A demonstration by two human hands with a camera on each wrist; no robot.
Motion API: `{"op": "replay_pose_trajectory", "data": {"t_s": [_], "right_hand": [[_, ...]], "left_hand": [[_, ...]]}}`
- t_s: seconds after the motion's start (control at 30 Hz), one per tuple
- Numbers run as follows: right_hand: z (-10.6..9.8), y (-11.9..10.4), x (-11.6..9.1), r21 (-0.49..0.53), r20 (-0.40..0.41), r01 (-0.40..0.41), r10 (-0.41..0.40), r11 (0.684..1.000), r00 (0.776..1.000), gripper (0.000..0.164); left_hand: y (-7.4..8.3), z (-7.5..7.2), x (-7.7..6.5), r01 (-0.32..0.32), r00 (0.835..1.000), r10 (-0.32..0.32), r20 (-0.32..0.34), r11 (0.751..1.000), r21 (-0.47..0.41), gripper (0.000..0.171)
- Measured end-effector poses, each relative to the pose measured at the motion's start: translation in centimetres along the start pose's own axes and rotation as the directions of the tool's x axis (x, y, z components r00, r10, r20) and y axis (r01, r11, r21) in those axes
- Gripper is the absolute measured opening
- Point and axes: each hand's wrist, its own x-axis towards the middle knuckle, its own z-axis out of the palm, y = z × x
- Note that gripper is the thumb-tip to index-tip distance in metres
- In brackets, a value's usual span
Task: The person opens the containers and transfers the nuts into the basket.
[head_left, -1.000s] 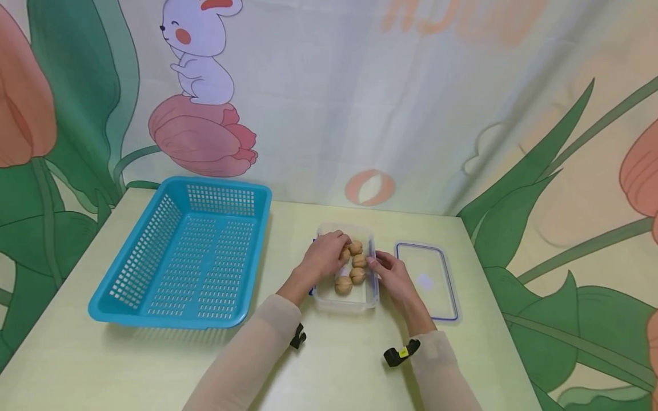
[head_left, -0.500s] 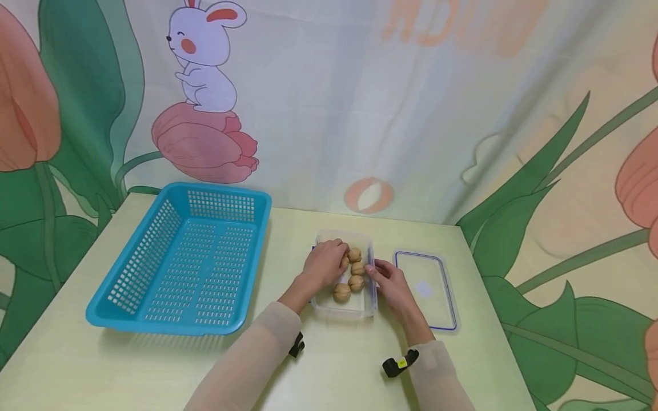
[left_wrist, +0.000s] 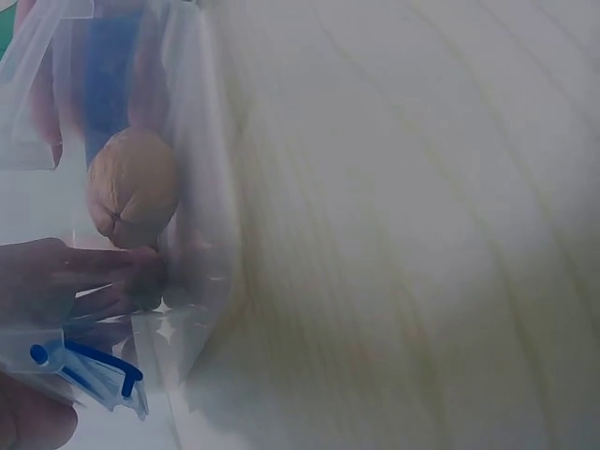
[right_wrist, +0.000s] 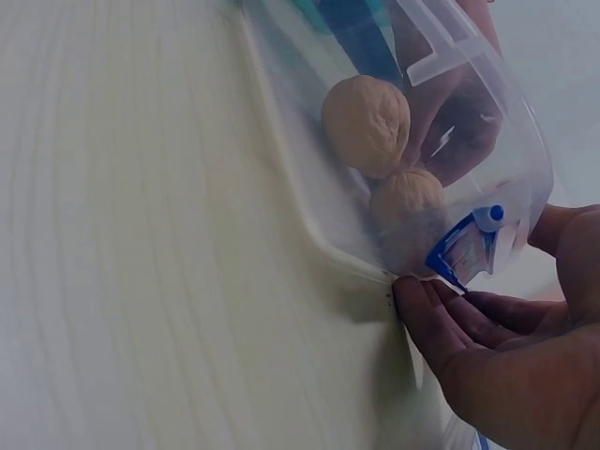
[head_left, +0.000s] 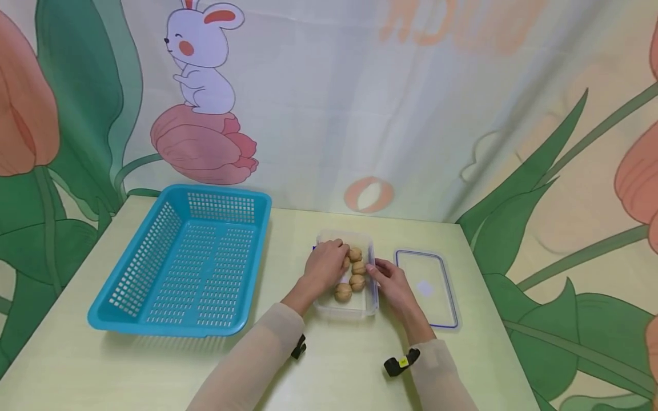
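Note:
A clear plastic food container (head_left: pixel 341 313) with blue clips stands on the table, several walnuts (head_left: pixel 343 293) inside it. My left hand (head_left: pixel 325 264) reaches over the container's left side, fingers bent down among the walnuts. It holds one walnut (head_left: pixel 346 262) there, mostly hidden beneath the fingers. At the right wall, my right hand (head_left: pixel 393 281) grips the container, thumb at the rim and fingers outside. The right wrist view shows those fingers (right_wrist: pixel 450 319) by a blue clip (right_wrist: pixel 466 246). Through the wall, the left wrist view shows a walnut (left_wrist: pixel 136 187) close to the left fingers (left_wrist: pixel 112 281).
A blue slotted plastic basket (head_left: pixel 259 257) stands on the left of the pale table (head_left: pixel 339 365). Just right of the container lies its clear lid (head_left: pixel 449 285) with a blue seal. A printed curtain (head_left: pixel 308 114) hangs behind the table.
The head view has shifted slightly, so the scene sits a little lower than a second ago. Both hands keep their places at the container, and the walnuts lie much as before.

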Motion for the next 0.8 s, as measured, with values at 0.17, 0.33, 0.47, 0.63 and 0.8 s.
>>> {"op": "replay_pose_trajectory", "data": {"t_s": [0.17, 0.33, 0.47, 0.63, 0.8], "right_hand": [[0.0, 0.0, -0.3, 0.036, -0.004, 0.007, -0.007, 0.999, 1.000, 0.054], [0.3, 0.0, -0.3, 0.028, -0.001, 0.002, -0.002, 1.000, 1.000, 0.055], [0.3, 0.0, -0.2, 0.035, 0.001, -0.007, 0.007, 0.999, 1.000, 0.053], [0.1, 0.2, 0.0, 0.038, -0.005, -0.008, 0.008, 0.999, 1.000, 0.052], [0.1, 0.1, 0.1, 0.023, -0.003, -0.020, 0.020, 1.000, 1.000, 0.051]], "left_hand": [[0.1, -0.1, 0.0, -0.004, 1.000, 0.004, -0.001, 1.000, -0.002, 0.012], [-0.3, -0.2, 0.0, 0.013, 0.999, -0.011, 0.032, 0.998, -0.057, 0.013], [-0.2, -0.9, 0.1, 0.040, 0.998, -0.032, 0.057, 0.987, -0.158, 0.021], [0.3, -3.0, -0.2, 0.028, 0.999, -0.018, 0.045, 0.973, -0.229, 0.025], [1.2, -6.7, -1.4, -0.023, 1.000, 0.026, 0.006, 0.962, -0.271, 0.033]]}}
